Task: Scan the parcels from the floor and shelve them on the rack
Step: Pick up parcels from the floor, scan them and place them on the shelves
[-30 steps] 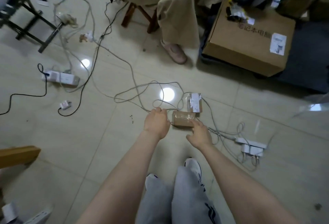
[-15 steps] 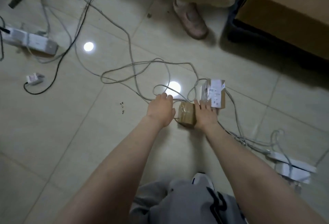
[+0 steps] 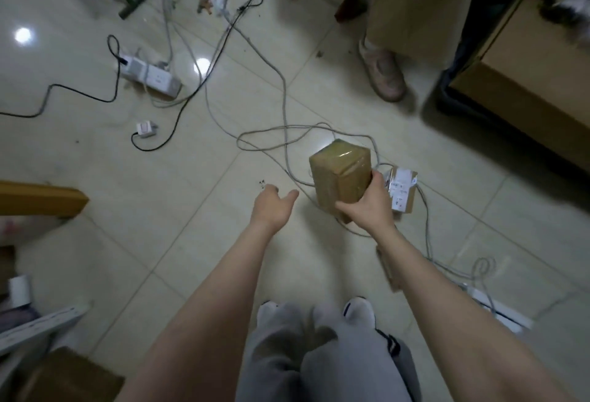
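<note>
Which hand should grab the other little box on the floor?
Probably the left hand: it is open and empty, while the right hand grips the brown taped parcel. The labelled parcel lies just past the right hand, so the left must reach across.

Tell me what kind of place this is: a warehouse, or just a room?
Likely an ordinary room used informally for parcels, not a warehouse: a tiled floor strewn with cables and a power strip, a taped parcel in the right hand, and a labelled parcel on the floor.
</note>
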Tool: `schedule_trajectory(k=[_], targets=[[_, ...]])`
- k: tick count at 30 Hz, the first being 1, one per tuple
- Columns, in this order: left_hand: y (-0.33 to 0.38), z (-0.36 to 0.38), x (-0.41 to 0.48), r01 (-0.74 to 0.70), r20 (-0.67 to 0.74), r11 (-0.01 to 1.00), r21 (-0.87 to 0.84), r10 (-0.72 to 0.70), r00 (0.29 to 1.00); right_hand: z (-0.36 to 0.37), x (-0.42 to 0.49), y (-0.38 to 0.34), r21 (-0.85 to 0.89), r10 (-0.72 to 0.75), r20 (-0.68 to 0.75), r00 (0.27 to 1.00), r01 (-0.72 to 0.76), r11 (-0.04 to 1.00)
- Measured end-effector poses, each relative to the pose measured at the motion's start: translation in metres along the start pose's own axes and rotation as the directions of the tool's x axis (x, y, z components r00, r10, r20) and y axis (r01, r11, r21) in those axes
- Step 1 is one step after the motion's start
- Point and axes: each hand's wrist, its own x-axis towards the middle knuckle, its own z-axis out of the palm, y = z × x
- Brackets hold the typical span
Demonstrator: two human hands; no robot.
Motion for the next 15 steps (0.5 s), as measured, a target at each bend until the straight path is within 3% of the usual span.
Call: schedule_trajectory(k=[2, 4, 7, 9, 12, 15], targets=[[0.019, -0.037, -0.044, 0.148, 0.031, 0.946, -0.289, -0.145, 0.989, -0.031, -0.032, -0.058, 0.121, -0.041, 0.016, 0.999, 0.039, 0.992], [0.047, -0.081, -0.096, 0.235, 0.090, 0.815, -0.530, -0.221, 0.971, -0.065, -0.070, -0.121, 0.201, -0.111, 0.029, 0.993, 0.104, 0.974], [0.083, -0.150, -0.178, 0.292, 0.217, 0.555, -0.779, -0.198, 0.956, -0.112, -0.134, -0.209, 0.267, -0.280, 0.062, 0.958, 0.254, 0.930], [0.098, -0.194, -0.228, 0.267, 0.231, 0.408, -0.873, -0.136, 0.964, -0.137, -0.172, -0.258, 0.292, -0.394, 0.100, 0.914, 0.352, 0.889], [0.101, -0.252, -0.299, 0.211, 0.210, 0.152, -0.966, -0.023, 0.977, -0.165, -0.224, -0.321, 0.308, -0.569, 0.145, 0.809, 0.509, 0.803], [0.085, -0.297, -0.354, 0.150, 0.146, -0.069, -0.986, 0.055, 0.988, -0.177, -0.266, -0.376, 0.323, -0.758, 0.217, 0.615, 0.688, 0.650]])
